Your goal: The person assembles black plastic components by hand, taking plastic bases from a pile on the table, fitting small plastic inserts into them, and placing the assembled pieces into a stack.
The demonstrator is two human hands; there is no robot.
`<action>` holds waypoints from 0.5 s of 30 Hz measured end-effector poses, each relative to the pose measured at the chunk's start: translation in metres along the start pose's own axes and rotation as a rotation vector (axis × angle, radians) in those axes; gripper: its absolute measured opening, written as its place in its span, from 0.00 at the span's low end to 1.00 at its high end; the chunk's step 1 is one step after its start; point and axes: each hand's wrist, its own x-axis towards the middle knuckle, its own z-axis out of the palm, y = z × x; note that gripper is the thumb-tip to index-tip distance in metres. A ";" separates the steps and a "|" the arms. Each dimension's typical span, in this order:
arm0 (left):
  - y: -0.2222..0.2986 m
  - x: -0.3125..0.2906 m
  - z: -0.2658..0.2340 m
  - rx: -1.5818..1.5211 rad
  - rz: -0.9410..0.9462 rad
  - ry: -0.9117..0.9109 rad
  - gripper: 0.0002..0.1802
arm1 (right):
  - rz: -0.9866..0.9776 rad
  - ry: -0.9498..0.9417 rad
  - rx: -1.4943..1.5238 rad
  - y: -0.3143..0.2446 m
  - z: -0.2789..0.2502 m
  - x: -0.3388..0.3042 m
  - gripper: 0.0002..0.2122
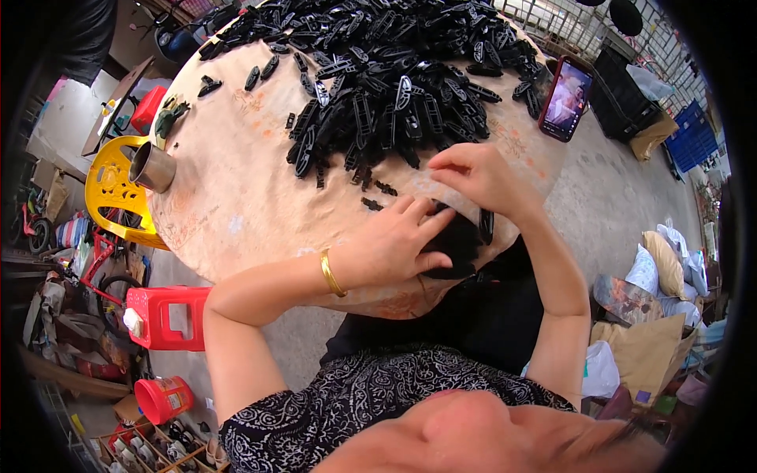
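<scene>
A large heap of black, elongated plastic pieces with slotted frames [394, 102] covers the far half of the cloth-covered round table [244, 181]. My left hand [386, 240], below a gold bangle [332, 273], lies at the near edge with fingers and thumb spread. Its fingertips rest over a dark cluster of black pieces [457, 246], partly hidden by the hand. Just beyond, to the right, my right hand [477, 177] is raised above the table, its fingers drawn together in a pinch. Anything between them is too small to make out. A few small black strips [372, 203] lie between the heap and my left hand.
A phone [566, 98] with a lit screen stands at the table's right edge. At the left edge are a metal cup [153, 167] and a yellow chair [118, 193]. A red stool [167, 318] and red bucket [163, 398] stand lower left; bags [643, 347] lie at right.
</scene>
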 end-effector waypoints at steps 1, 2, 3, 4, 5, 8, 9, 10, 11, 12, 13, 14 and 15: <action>-0.001 0.001 -0.001 0.003 0.103 0.096 0.19 | -0.111 0.022 -0.089 0.001 0.007 0.004 0.09; -0.006 0.001 -0.006 0.005 0.100 0.096 0.19 | -0.113 0.021 -0.087 0.002 0.012 0.009 0.09; -0.015 0.001 -0.016 -0.024 0.013 0.099 0.18 | -0.204 0.008 -0.195 0.001 0.018 0.013 0.09; -0.025 0.002 -0.026 -0.054 -0.073 0.101 0.18 | -0.294 -0.004 -0.304 -0.001 0.023 0.016 0.09; -0.033 0.004 -0.036 0.042 -0.253 0.155 0.18 | -0.279 -0.005 -0.357 -0.006 0.031 0.020 0.09; -0.068 0.004 -0.053 0.291 -0.559 0.178 0.19 | -0.178 -0.148 -0.468 -0.016 0.046 0.028 0.07; -0.075 0.004 -0.053 0.309 -0.612 0.147 0.21 | -0.130 -0.213 -0.534 -0.011 0.053 0.031 0.07; -0.079 0.004 -0.050 0.313 -0.612 0.150 0.21 | -0.134 -0.211 -0.535 -0.009 0.054 0.031 0.07; -0.081 0.005 -0.048 0.270 -0.631 0.077 0.22 | -0.203 -0.166 -0.580 -0.008 0.055 0.029 0.06; -0.084 0.005 -0.045 0.226 -0.649 0.003 0.23 | -0.272 -0.121 -0.624 -0.008 0.056 0.027 0.06; -0.088 0.003 -0.042 0.230 -0.607 0.014 0.22 | -0.267 -0.088 -0.592 -0.007 0.055 0.026 0.05; -0.093 0.000 -0.041 0.230 -0.609 0.015 0.22 | -0.269 -0.090 -0.591 -0.010 0.052 0.023 0.05; -0.098 -0.003 -0.041 0.266 -0.555 0.045 0.19 | -0.218 -0.046 -0.488 -0.014 0.046 0.021 0.05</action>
